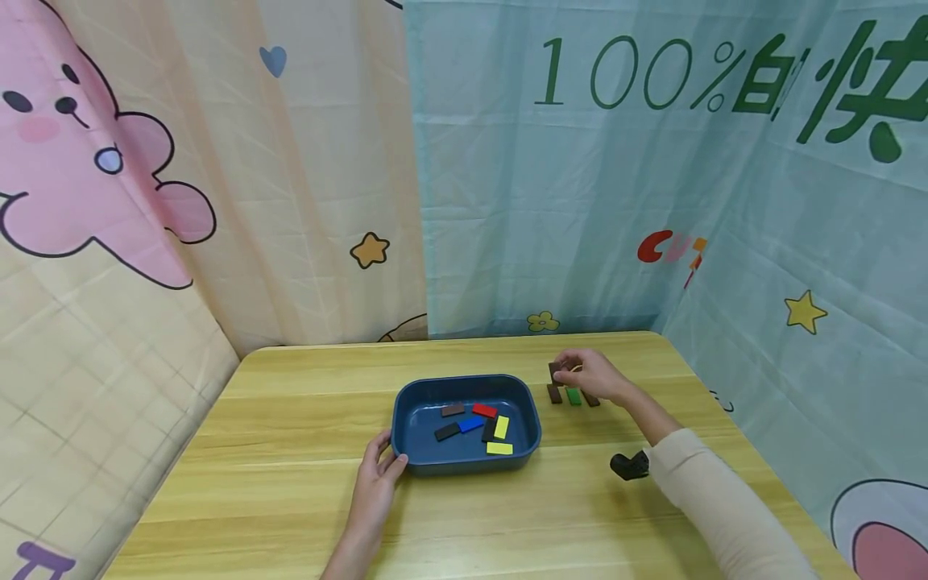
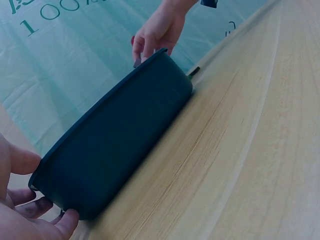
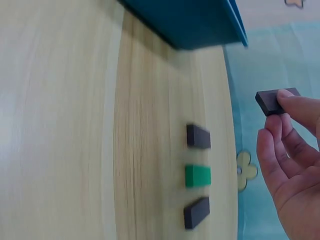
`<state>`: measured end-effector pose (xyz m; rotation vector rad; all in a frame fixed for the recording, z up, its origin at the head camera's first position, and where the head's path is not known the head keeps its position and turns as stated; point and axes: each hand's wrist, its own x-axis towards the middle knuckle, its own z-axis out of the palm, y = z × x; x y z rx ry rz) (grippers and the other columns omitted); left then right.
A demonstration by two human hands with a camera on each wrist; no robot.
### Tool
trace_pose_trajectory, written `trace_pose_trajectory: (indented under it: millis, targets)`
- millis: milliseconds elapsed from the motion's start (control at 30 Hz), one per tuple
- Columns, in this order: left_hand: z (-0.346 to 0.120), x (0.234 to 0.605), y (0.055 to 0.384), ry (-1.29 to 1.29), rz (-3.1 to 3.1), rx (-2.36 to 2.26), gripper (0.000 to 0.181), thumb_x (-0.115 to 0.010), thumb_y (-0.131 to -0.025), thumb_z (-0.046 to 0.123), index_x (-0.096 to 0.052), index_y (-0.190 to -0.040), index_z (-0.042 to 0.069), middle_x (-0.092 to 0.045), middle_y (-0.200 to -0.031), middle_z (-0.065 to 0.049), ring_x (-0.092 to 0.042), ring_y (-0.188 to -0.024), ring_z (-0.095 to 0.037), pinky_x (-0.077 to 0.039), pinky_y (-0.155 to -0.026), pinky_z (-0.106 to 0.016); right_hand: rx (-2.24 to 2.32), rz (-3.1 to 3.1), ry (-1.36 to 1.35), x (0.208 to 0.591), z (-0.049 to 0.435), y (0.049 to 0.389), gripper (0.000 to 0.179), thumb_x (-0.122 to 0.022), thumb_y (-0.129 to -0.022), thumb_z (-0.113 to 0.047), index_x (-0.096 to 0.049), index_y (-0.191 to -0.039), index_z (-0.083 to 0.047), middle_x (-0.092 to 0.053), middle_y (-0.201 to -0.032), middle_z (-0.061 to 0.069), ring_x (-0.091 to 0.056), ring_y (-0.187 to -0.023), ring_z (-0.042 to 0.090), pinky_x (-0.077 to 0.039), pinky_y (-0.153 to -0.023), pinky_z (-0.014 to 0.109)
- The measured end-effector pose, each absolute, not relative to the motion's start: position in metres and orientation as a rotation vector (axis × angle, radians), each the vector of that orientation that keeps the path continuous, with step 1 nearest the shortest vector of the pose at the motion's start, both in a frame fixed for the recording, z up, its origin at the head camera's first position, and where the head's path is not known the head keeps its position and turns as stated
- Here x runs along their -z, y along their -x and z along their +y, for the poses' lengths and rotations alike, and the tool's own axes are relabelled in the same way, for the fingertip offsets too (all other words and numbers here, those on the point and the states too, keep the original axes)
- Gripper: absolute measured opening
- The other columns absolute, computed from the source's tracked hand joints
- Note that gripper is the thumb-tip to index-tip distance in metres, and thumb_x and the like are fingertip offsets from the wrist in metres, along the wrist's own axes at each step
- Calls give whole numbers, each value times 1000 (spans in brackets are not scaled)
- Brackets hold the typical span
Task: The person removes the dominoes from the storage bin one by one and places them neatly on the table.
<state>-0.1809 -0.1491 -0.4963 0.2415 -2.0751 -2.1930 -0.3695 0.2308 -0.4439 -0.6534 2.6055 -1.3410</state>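
Observation:
My left hand [image 1: 379, 475] holds the near left corner of a dark blue rectangular tub [image 1: 466, 467], thumb and fingers against its wall. Inside the tub lie several flat blocks: a brown block [image 1: 453, 410], a red block [image 1: 485, 411], a blue block [image 1: 471, 424], a black block [image 1: 447, 432] and a yellow block [image 1: 499, 449] among them. To the right of the tub, my right hand [image 1: 590, 376] pinches a dark brown block [image 3: 272, 101] between thumb and fingers, raised above the table. Below it, a green block [image 3: 198, 176] sits between two dark brown blocks [image 3: 198, 136] in a short row.
Everything stands on a wood-grain table [image 1: 290, 451]. Printed curtains [image 1: 536, 201] hang behind it and along both sides. A small black device [image 1: 629, 466] shows beside the right sleeve cuff.

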Motion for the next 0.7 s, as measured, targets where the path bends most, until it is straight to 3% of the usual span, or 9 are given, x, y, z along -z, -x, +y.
trace_pose_trajectory:
  millis: [200, 433, 700]
  targets:
    - [-149, 497, 181, -235, -2069, 2196, 53, -48, -107, 1, -29, -156, -6, -25, -161, -29, -32, -145, -50, -33, -117, -57, 1324, 2638, 589, 450, 250, 374, 27, -66, -102, -12, -64, -124, 5, -66, -103, 14, -67, -93, 34, -59, -82, 52]
    - [-151, 500, 183, -229, -2068, 2202, 54, -48, -107, 1, -28, -157, -5, -23, -161, -29, -31, -145, -50, -33, -117, -57, 1331, 2646, 505, 455, 262, 373, 31, -65, -103, -9, -62, -129, 9, -65, -106, 17, -67, -99, 37, -59, -89, 51]
    - [-151, 501, 184, -223, -2061, 2211, 54, -47, -108, 1, -27, -157, -4, -23, -162, -29, -30, -146, -50, -33, -117, -57, 1276, 2710, 453, 463, 283, 374, 35, -65, -103, -10, -61, -130, 12, -67, -105, 19, -69, -93, 36, -61, -81, 46]
